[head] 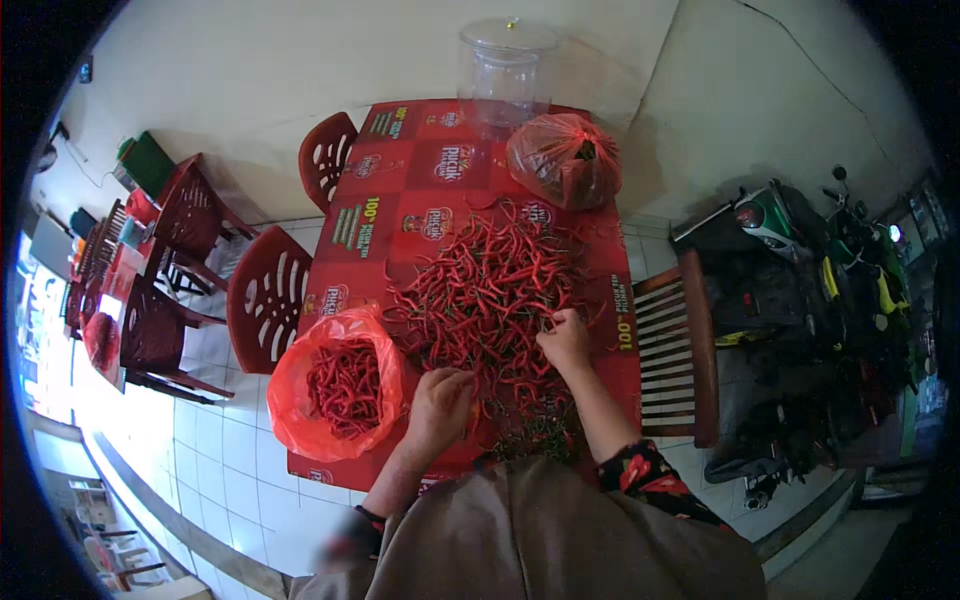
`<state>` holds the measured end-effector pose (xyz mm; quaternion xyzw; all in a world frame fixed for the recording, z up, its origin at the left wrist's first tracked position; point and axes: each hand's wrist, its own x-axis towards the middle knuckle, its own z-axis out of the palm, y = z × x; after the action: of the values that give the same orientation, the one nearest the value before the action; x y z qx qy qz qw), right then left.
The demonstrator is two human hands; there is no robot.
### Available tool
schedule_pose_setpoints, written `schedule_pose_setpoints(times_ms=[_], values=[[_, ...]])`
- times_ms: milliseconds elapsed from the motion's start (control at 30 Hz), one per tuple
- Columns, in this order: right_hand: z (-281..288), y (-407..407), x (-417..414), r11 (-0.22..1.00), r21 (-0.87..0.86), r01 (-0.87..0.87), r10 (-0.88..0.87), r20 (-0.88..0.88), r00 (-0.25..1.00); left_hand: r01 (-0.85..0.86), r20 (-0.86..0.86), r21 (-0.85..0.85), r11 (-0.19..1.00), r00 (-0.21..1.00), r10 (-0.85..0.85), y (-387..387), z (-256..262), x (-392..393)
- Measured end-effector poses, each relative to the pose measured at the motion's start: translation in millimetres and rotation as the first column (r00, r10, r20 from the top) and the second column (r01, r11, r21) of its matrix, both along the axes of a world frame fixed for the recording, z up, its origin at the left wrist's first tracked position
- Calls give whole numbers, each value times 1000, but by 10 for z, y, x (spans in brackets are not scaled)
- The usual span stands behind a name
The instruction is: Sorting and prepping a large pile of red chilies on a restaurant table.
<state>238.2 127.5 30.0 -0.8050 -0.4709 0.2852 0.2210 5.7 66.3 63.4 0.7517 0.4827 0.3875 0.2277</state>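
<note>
A heap of long red chilies (487,289), many with green stems, spreads over the middle of the table in front of me. My left hand (441,405) is at the heap's near left edge, its fingers curled round what looks like a red chili (474,414). At the right side of the heap, my right hand (566,341) has its fingertips drawn together; whether a chili is between them is hidden. Left of my left hand stands an open red plastic bag (281,409) with red chilies (346,390) inside. Green stems (544,436) lie piled close to my body.
The table (390,180) has a red printed cover. A tied red plastic bag (566,165) and a clear lidded container (504,75) stand at its far end. Red plastic chairs (268,300) line the left; a slatted wooden chair (701,349) is at right. Motorbikes (772,217) are farther right.
</note>
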Motion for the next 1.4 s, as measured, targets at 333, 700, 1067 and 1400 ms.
schedule_pose_setpoints(times_ms=[333, 700, 1067, 1400], values=[[408, -1223, -208, 854, 497, -157, 246, -120, 962, 243, -34, -54, 969, 969, -245, -331, -45, 507], [450, -1860, -297, 984, 180, 22, 112, -698, 707, 544, -114, 74, 836, 837, -535, -701, -41, 299], [175, -1812, -278, 980, -80, -184, 38, -826, 563, 396, -100, 97, 913, 917, -387, -828, -15, -117], [-435, -948, -168, 939, 323, -119, 128, -8, 992, -232, -206, 224, 947, 938, 278, -466, 374, -1046]])
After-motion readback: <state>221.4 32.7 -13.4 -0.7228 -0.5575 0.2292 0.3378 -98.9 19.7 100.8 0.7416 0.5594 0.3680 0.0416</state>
